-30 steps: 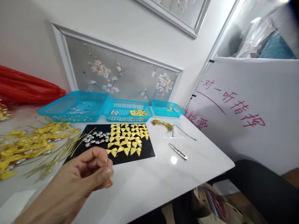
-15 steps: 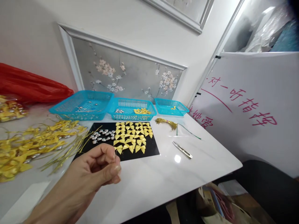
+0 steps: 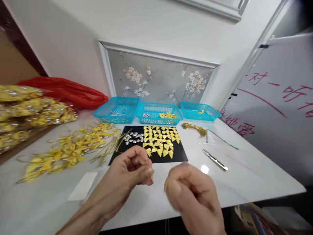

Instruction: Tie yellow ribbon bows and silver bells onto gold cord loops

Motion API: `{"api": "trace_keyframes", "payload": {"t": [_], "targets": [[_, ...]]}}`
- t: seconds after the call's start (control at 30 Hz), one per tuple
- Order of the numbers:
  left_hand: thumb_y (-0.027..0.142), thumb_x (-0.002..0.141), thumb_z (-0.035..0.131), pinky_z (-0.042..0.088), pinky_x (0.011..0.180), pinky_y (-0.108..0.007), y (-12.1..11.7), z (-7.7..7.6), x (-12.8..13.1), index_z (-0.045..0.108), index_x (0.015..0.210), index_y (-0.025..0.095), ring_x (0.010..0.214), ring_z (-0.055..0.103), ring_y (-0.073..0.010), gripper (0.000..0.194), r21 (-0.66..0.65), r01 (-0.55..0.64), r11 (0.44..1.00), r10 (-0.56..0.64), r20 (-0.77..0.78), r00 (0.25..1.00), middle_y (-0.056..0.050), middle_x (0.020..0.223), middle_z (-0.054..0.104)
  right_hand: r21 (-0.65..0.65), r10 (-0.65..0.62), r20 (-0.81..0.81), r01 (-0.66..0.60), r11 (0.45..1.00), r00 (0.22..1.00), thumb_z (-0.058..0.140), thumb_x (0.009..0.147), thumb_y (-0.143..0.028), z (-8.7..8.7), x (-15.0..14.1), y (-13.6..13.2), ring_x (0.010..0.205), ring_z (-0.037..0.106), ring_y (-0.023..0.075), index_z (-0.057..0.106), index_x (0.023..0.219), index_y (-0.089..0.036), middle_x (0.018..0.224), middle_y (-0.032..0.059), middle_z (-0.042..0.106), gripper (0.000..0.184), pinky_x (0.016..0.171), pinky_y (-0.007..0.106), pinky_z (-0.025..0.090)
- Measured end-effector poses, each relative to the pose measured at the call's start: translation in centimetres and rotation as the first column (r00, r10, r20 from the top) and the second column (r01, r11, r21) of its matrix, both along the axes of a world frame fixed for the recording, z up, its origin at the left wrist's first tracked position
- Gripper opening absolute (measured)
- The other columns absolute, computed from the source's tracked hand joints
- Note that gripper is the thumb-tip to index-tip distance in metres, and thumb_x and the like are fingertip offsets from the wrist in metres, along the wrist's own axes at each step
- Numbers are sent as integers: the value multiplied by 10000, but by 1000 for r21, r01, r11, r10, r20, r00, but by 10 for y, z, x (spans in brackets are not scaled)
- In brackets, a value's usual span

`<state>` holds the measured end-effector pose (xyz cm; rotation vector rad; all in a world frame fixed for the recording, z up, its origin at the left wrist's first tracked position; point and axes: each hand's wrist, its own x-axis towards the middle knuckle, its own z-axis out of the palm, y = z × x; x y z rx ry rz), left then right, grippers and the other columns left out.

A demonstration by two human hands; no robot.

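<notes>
My left hand (image 3: 133,171) hovers over the table just in front of a black mat (image 3: 179,154), thumb and fingertips pinched together; whatever sits between them is too small to make out. To its right, my right hand (image 3: 193,192) is curled closed, a little blurred, and its contents are hidden. The two hands are apart. Rows of yellow ribbon bows (image 3: 159,151) cover the middle and right of the mat. Silver heart-like beads (image 3: 133,137) lie in a cluster on its left, beside thin gold-green stems (image 3: 107,150).
Blue baskets (image 3: 117,114) line the wall. Yellow ribbon pieces (image 3: 70,151) and bagged ones (image 3: 36,109) lie left, near a red plastic bag (image 3: 66,93) and white card (image 3: 83,186). At right are thread snips (image 3: 215,160) and a gold wire bundle (image 3: 194,128).
My right hand has come into view at the lower right, closed. My left hand keeps its pinch. The view has turned left, so the table things appear farther right.
</notes>
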<state>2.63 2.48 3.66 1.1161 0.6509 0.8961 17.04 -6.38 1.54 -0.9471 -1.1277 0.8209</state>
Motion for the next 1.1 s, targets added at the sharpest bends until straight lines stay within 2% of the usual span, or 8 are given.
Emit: {"api": "trace_keyframes", "payload": {"t": [0.07, 0.1, 0.17, 0.3, 0.43, 0.8, 1.0, 1.1], "targets": [[242, 686, 887, 490, 534, -142, -3, 1, -2, 633, 757, 199, 538, 594, -68, 267, 16, 32, 999, -33, 19, 999, 66, 626, 649, -6, 59, 12, -59, 998, 998, 571, 961, -382, 7, -1, 8, 459, 287, 72, 606, 718, -175, 508, -77, 340, 321, 424, 222, 239], [235, 694, 883, 494, 541, -143, -5, 2, -3, 638, 764, 197, 542, 600, -68, 258, 25, 45, 999, -45, 22, 999, 65, 626, 650, -7, 72, 26, -72, 997, 997, 558, 960, -377, 9, -1, 10, 454, 239, 73, 588, 708, -180, 500, -84, 292, 321, 419, 235, 190], [225, 701, 880, 506, 552, -149, -7, 2, -3, 660, 795, 199, 542, 613, -70, 241, 42, 60, 997, -61, 28, 998, 62, 635, 659, -4, 74, 59, -74, 997, 996, 536, 960, -361, 11, -1, 13, 448, 221, 73, 569, 720, -187, 507, -84, 287, 298, 417, 243, 162], [196, 696, 882, 524, 552, -157, -8, 1, -4, 702, 878, 218, 539, 637, -75, 256, 48, 70, 996, -71, 24, 997, 62, 654, 687, 14, 49, 111, -50, 999, 993, 514, 953, -298, 11, -3, 14, 413, 283, 70, 559, 724, -193, 488, -76, 381, 256, 407, 228, 223], [196, 685, 892, 529, 544, -158, -7, 0, -3, 701, 853, 214, 531, 631, -77, 255, 28, 77, 997, -77, 11, 997, 60, 637, 687, 53, -1, 154, -8, 999, 988, 511, 932, -239, 14, -6, 17, 388, 355, 64, 543, 705, -194, 468, -58, 487, 234, 385, 190, 272], [215, 667, 906, 538, 547, -184, -7, 2, 0, 719, 837, 190, 542, 632, -97, 254, 32, 61, 998, -61, 11, 998, 40, 629, 689, 54, -39, 183, 30, 998, 982, 513, 887, -195, 15, -4, 21, 394, 408, 70, 542, 696, -199, 486, -44, 551, 193, 384, 187, 324], [235, 675, 903, 513, 539, -174, -7, 3, 1, 664, 769, 187, 548, 655, -106, 261, 16, 114, 993, -115, 32, 993, 47, 606, 683, 61, -53, 203, 41, 997, 978, 504, 864, -172, 20, -5, 25, 407, 538, 108, 523, 700, -203, 480, -26, 582, 167, 391, 206, 379], [229, 684, 898, 501, 544, -169, -6, 2, 1, 657, 766, 189, 564, 659, -104, 258, 20, 131, 991, -132, 41, 990, 49, 622, 685, 85, -76, 224, 58, 995, 972, 502, 863, -167, 19, -5, 26, 402, 556, 112, 520, 711, -204, 483, -26, 586, 157, 385, 204, 383]]}}
